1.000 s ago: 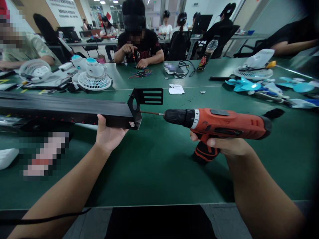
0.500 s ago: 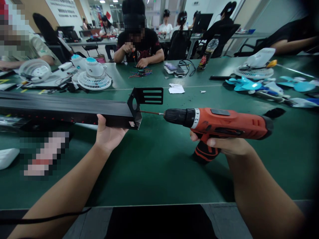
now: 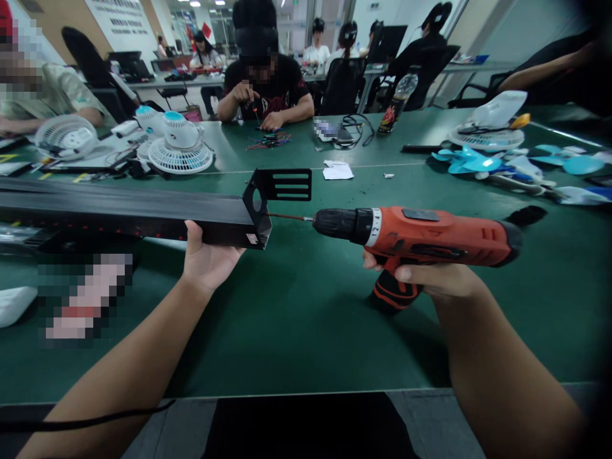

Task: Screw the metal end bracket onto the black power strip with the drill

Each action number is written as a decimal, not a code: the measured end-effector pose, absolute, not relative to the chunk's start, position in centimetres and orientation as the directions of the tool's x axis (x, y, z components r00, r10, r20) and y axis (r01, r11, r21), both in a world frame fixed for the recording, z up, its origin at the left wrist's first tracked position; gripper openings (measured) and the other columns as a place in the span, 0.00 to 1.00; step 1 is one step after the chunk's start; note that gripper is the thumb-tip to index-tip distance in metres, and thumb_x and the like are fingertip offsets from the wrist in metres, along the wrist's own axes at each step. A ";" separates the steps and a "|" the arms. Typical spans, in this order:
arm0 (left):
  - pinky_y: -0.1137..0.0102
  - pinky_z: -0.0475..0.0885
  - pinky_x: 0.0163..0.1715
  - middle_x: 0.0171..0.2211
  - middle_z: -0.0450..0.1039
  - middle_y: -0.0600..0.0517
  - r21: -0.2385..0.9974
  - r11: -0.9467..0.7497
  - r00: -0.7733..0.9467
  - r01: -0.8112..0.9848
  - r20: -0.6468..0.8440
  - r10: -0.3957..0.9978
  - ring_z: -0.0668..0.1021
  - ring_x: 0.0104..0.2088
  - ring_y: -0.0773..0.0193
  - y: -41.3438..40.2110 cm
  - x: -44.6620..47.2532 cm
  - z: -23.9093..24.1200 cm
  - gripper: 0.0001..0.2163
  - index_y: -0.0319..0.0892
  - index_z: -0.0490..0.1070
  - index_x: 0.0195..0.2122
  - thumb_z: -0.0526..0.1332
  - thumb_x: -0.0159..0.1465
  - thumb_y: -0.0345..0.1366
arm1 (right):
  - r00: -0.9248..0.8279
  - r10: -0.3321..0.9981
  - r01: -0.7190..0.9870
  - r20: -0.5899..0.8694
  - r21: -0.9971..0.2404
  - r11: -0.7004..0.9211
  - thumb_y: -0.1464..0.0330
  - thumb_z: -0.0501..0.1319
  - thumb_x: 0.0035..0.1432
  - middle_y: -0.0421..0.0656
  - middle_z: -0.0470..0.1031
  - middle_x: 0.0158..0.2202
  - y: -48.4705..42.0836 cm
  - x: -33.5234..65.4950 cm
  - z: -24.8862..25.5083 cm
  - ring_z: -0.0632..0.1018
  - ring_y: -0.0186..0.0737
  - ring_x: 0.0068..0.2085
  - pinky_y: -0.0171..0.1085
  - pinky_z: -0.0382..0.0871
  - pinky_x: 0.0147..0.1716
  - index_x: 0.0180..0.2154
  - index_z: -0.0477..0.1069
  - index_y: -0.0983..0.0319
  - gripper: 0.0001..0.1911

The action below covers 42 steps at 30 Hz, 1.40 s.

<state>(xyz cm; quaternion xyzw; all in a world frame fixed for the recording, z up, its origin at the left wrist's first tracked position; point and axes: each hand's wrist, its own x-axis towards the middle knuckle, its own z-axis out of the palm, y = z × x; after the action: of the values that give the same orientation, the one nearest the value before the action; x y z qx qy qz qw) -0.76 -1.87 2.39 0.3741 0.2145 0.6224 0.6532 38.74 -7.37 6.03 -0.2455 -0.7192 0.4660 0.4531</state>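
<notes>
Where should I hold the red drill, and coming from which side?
I'd take the red drill by its handle, from the right, as the right hand does. The handle drops to the battery base, so a grip can wrap it; the chuck and bit point left at the black bar, so that side seems best avoided.

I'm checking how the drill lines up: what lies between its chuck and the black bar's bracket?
In the head view, a thin brownish bit runs from the chuck toward the bracket; where it ends is hard to tell.
</notes>
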 end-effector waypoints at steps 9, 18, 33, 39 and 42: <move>0.52 0.76 0.70 0.69 0.81 0.45 0.718 -0.057 0.100 -0.693 0.173 0.980 0.68 0.80 0.41 -1.7 -0.7 1.9 0.39 0.55 0.74 0.74 0.74 0.66 0.66 | -0.485 0.752 -0.098 0.445 -0.883 0.459 0.55 0.78 0.67 0.46 0.88 0.40 -7.3 38.9 5.8 0.87 0.45 0.40 0.39 0.85 0.40 0.53 0.87 0.55 0.17; 0.53 0.80 0.67 0.71 0.80 0.45 0.718 -0.041 0.139 -0.695 0.191 0.972 0.72 0.78 0.42 -1.2 -1.5 1.3 0.35 0.53 0.78 0.69 0.74 0.67 0.65 | -0.481 0.773 -0.083 0.414 -0.899 0.430 0.56 0.79 0.66 0.46 0.89 0.41 -7.2 39.1 5.7 0.87 0.45 0.40 0.39 0.86 0.39 0.51 0.88 0.56 0.17; 0.58 0.84 0.60 0.67 0.82 0.45 0.708 -0.038 0.119 -0.705 0.171 0.978 0.75 0.76 0.43 -1.3 -1.2 1.5 0.33 0.51 0.79 0.67 0.71 0.69 0.66 | -0.486 0.764 -0.099 0.425 -0.895 0.435 0.55 0.79 0.67 0.45 0.88 0.42 -7.3 39.0 5.6 0.87 0.47 0.42 0.42 0.87 0.42 0.52 0.88 0.54 0.16; 0.57 0.83 0.61 0.66 0.83 0.45 0.712 -0.032 0.119 -0.701 0.160 0.980 0.75 0.75 0.43 -1.4 -1.2 1.6 0.34 0.51 0.80 0.66 0.72 0.68 0.66 | -0.472 0.785 -0.102 0.402 -0.909 0.404 0.56 0.80 0.65 0.45 0.89 0.41 -7.4 39.1 5.5 0.88 0.46 0.42 0.43 0.88 0.44 0.53 0.87 0.55 0.18; 0.58 0.84 0.59 0.66 0.83 0.44 0.718 -0.035 0.111 -0.695 0.156 0.982 0.75 0.76 0.42 -1.3 -1.2 1.6 0.34 0.51 0.81 0.65 0.72 0.67 0.67 | -0.476 0.772 -0.096 0.421 -0.898 0.430 0.56 0.79 0.67 0.45 0.88 0.41 -7.4 39.0 5.7 0.88 0.46 0.41 0.42 0.88 0.43 0.52 0.87 0.54 0.16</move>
<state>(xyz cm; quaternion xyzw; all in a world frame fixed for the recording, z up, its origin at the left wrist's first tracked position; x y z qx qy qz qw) -1.23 -1.29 1.57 0.3421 0.2095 0.6330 0.6621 38.96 -7.36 5.71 -0.2368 -0.7138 0.4782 0.4536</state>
